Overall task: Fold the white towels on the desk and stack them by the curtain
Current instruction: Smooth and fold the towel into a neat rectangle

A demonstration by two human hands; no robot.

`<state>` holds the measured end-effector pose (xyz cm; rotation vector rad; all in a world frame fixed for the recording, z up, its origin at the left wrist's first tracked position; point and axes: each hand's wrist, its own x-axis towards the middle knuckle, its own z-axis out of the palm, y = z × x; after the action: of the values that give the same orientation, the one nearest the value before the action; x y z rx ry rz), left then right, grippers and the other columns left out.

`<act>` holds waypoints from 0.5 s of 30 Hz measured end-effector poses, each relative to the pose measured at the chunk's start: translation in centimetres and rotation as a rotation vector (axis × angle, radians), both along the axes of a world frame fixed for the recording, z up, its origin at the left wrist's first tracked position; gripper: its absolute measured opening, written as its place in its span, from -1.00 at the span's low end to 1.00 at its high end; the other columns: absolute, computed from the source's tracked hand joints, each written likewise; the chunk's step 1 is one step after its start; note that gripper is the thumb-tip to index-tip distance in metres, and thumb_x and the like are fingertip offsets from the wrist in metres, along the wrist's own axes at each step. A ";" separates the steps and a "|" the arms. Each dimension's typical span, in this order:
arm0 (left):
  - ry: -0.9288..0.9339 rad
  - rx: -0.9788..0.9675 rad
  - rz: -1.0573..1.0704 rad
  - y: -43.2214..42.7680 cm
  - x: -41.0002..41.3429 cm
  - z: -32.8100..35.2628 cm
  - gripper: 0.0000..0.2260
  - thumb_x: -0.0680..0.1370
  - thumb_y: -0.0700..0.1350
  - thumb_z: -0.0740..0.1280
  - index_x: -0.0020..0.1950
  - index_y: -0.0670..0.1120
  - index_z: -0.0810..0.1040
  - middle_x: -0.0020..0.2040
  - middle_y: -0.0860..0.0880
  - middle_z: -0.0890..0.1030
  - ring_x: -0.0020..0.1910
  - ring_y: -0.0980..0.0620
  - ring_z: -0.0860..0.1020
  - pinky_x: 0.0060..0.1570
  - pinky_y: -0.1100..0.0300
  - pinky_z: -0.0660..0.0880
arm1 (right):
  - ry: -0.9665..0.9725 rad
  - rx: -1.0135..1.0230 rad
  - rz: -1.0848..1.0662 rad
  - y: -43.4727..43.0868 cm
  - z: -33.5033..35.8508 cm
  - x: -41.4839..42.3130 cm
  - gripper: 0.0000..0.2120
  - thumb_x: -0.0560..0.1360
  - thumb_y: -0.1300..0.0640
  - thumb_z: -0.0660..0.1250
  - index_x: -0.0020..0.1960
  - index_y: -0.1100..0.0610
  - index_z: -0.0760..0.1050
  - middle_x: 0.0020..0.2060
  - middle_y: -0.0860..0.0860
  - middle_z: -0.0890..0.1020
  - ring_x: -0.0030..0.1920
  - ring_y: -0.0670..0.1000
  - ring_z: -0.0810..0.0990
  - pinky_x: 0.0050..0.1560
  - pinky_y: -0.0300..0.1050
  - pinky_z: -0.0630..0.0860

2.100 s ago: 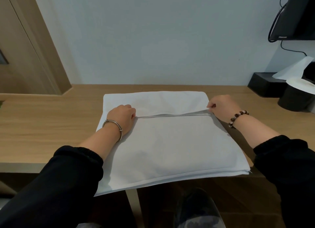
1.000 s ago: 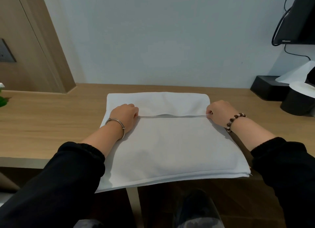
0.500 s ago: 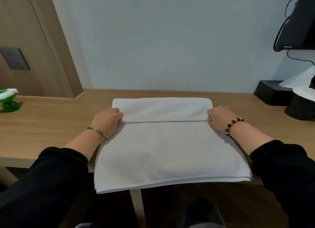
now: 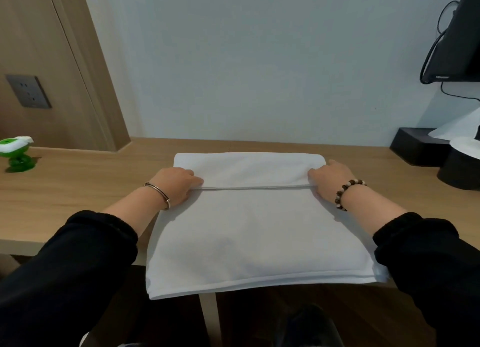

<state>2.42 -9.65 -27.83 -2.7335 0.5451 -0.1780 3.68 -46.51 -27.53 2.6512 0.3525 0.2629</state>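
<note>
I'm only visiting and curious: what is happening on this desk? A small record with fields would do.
towel: white towel, partly folded, its near edge hanging over the front of the desk
left hand: grips the left end of the folded-over hem
right hand: grips the right end of the same hem
nearby: green toy at far left; black box at right
stack: none in view

It looks like a hotel-style bedroom: a long wooden desk [image 4: 78, 191] along a plain wall, a socket [image 4: 27, 91] at left, a mounted screen [image 4: 459, 35] and tissue box [image 4: 415, 146] at right.
</note>
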 end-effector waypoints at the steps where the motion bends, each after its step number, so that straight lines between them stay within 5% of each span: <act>1: 0.027 0.072 -0.001 -0.3 0.2 0.3 -0.74 0.56 -0.14 0.14 0.21 0.05 0.45 0.00 -0.02 0.50 0.00 -0.07 0.52 -0.24 0.12 0.41 | -0.001 -0.042 -0.007 -0.1 0.0 0.1 -0.83 0.54 0.25 0.09 -0.04 0.11 0.45 -0.12 0.01 0.62 0.02 0.07 0.52 -0.02 -0.19 0.31; 4: 0.149 0.126 0.063 -0.8 0.4 1.7 -0.67 0.53 -0.16 0.17 0.27 0.06 0.45 0.09 -0.02 0.52 0.09 -0.07 0.52 -0.08 0.10 0.49 | 0.002 -0.115 -0.019 -0.2 -0.2 0.4 -0.76 0.52 0.29 0.09 -0.15 0.08 0.48 -0.21 -0.04 0.57 -0.07 0.02 0.56 0.27 -0.15 0.27; 10: 0.051 -0.172 -0.042 -5.5 0.6 0.8 -0.69 0.47 0.04 0.24 0.20 0.03 0.44 0.22 -0.02 0.43 0.18 -0.06 0.41 0.09 0.05 0.43 | -0.009 -0.076 0.045 -0.1 -0.5 0.9 -0.74 0.53 0.28 0.07 -0.04 0.04 0.49 -0.07 -0.03 0.56 0.05 0.02 0.51 0.26 -0.09 0.25; 15: 0.110 -0.257 -0.135 -13.2 2.5 -1.6 -0.46 0.57 0.00 0.13 0.53 0.10 0.05 0.56 0.02 -0.01 0.53 -0.05 -0.03 0.45 -0.12 0.02 | 0.044 0.046 0.014 -0.5 -0.7 1.0 -0.75 0.53 0.32 0.07 0.00 0.15 0.50 0.00 0.06 0.54 0.01 0.07 0.52 -0.16 -0.15 0.33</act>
<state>4.90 -22.87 -29.43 -2.9693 0.7880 -0.1393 4.67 -47.02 -28.23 2.7038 0.3843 0.2203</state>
